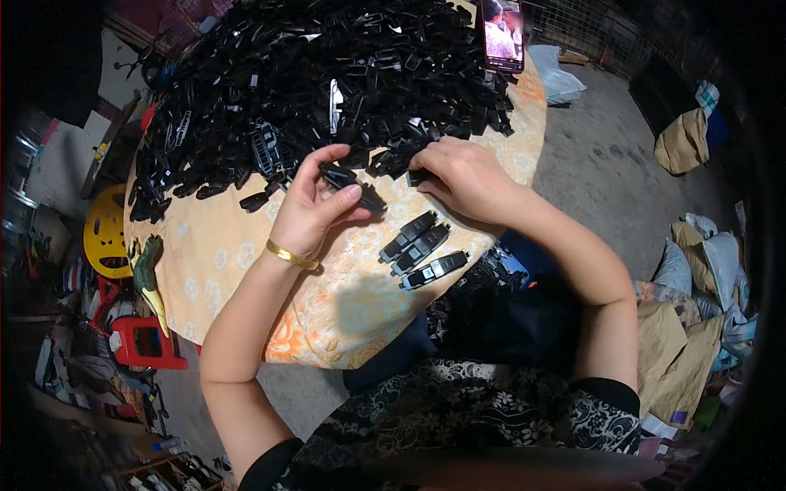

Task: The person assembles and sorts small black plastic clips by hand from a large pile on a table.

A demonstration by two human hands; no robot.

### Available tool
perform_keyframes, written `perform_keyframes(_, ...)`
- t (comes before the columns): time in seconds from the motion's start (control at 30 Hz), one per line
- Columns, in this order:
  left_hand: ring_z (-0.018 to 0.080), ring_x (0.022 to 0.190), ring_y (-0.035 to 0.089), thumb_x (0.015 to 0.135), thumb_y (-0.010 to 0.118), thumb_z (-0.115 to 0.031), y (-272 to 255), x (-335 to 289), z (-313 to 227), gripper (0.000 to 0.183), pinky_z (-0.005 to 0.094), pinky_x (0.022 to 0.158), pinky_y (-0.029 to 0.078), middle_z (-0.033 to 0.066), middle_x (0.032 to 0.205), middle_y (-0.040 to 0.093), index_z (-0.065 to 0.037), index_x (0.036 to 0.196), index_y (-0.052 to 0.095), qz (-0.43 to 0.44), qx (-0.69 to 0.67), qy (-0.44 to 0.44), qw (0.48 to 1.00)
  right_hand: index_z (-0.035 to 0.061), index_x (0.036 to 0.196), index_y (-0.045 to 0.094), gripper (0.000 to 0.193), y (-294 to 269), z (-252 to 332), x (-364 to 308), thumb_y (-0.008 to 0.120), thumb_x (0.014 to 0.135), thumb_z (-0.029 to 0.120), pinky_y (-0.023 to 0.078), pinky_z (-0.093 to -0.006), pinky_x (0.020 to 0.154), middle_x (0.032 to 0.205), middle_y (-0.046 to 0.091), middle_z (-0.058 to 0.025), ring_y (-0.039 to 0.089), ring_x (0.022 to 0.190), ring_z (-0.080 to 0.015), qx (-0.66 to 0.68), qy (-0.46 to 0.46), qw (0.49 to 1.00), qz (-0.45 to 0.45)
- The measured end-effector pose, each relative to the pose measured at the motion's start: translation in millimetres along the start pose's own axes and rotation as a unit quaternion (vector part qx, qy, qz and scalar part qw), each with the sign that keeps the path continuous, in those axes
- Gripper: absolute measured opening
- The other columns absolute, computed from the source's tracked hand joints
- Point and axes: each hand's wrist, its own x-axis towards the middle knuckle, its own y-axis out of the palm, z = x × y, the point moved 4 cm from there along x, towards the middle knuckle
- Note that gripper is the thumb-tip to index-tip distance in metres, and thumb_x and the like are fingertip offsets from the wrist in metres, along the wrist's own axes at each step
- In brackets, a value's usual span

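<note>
The left hand [313,204] holds one black part [357,189]; the right hand [467,176] curls at another [417,177], whether gripped I cannot tell; three parts [420,250] lie nearer; one pile [327,82] spreads far; one phone [502,37], far right.

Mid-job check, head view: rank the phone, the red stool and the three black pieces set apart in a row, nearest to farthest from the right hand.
From the right hand, as the head view shows it:
1. Three black pieces: just below it, slightly left.
2. Phone: above it, slightly right.
3. Red stool: far to the lower left.
</note>
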Motion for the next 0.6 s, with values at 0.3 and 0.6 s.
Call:
perform_keyframes(0.3, 0.0165, 0.070, 0.058, 0.069, 0.079, -0.006, 17, -2, 14, 0.021, 0.0260, 0.064, 0.048, 0.0052, 0.080, 0.060, -0.001, 0.088, 0.070, -0.025, 0.503, 0.267, 0.821, 0.0042, 0.090, 0.070, 0.022, -3, 15, 3, 0.074, 0.071, 0.015, 0.050, -0.0401, 0.076, 0.085, 0.065, -0.0105, 0.062, 0.087, -0.0300, 0.105, -0.032, 0.994, -0.010)
perform_keyframes(0.6, 0.0196, 0.069, 0.057, 0.067, 0.081, -0.008, 11, -2, 11, 0.021, 0.0297, 0.063, 0.047, 0.0075, 0.074, 0.060, 0.000, 0.083, 0.071, -0.012, 0.530, 0.242, 0.813, 0.0020, 0.089, 0.068, 0.024, -14, 19, 5, 0.075, 0.067, 0.010, 0.048, -0.0402, 0.073, 0.082, 0.061, -0.0110, 0.060, 0.083, -0.0311, 0.022, -0.053, 0.997, 0.049)
